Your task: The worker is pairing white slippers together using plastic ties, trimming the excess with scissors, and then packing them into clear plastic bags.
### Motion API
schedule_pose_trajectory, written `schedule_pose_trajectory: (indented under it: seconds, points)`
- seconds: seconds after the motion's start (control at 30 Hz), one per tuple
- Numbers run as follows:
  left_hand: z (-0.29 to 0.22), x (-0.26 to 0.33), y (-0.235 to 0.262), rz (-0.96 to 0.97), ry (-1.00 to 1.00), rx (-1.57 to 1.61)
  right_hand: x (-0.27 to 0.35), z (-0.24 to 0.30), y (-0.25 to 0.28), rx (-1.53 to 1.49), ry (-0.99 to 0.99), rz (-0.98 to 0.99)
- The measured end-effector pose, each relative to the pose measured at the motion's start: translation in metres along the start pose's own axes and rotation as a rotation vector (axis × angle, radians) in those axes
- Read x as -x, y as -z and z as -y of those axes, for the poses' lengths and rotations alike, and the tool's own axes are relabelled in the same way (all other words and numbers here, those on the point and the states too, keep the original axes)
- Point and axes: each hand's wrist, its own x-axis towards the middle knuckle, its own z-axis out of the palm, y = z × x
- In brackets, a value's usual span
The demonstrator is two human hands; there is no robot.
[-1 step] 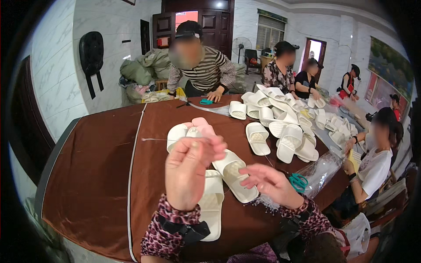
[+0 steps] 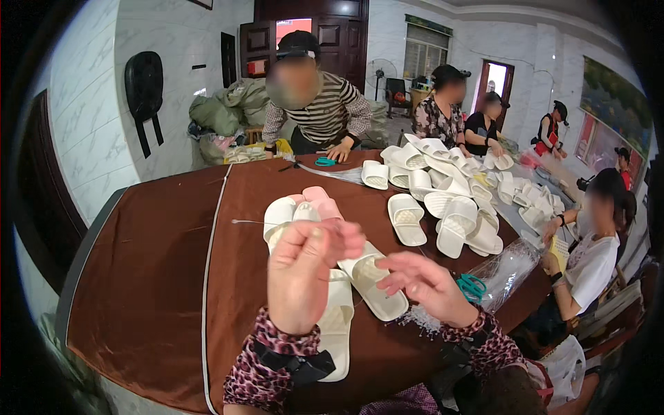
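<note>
My left hand (image 2: 301, 277) is raised over the slippers, thumb and fingers pinched on a thin clear plastic strand (image 2: 247, 221) whose pale end sticks out to the left. My right hand (image 2: 436, 290) hovers to the right with its fingers stretched out and apart; nothing shows in it. Under the hands lie a white slipper (image 2: 337, 332) near me and another white slipper (image 2: 377, 283), partly hidden by my left hand. Just beyond are a further white slipper (image 2: 280, 213) and a pink slipper (image 2: 320, 200).
Loose clear strands (image 2: 425, 321) lie beside my right wrist, near teal scissors (image 2: 472, 287). A heap of white slippers (image 2: 449, 180) covers the far right of the brown-clothed table (image 2: 145, 277). A person (image 2: 315, 104) stands across; another (image 2: 595, 242) sits at right holding something yellow.
My left hand has shifted slightly right, and the strand's end has moved right with it. My right hand stays nearly in place.
</note>
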Motion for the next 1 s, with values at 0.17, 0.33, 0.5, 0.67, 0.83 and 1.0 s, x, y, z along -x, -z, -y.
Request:
schedule_pose_trajectory:
  seconds: [0.17,0.33,0.5,0.67,0.83,1.0]
  points:
    - [0.017,0.008,-0.003,0.076,0.180,-0.133,-0.025,0.004,0.004,-0.182,0.167,-0.168]
    - [0.018,0.006,-0.004,0.072,0.191,-0.133,-0.021,-0.005,0.013,-0.091,0.071,-0.233]
    - [0.018,0.003,0.001,0.052,0.192,-0.090,-0.022,-0.011,0.003,-0.055,-0.036,-0.089]
    - [0.019,-0.001,-0.002,0.061,0.212,-0.057,-0.022,-0.028,-0.008,-0.126,-0.108,0.036]
    - [0.026,-0.003,0.003,-0.081,0.204,-0.132,-0.017,-0.049,-0.009,-0.270,-0.124,0.052]
    - [0.030,-0.005,0.012,-0.117,0.158,-0.141,-0.012,-0.052,0.001,-0.295,-0.177,-0.043]
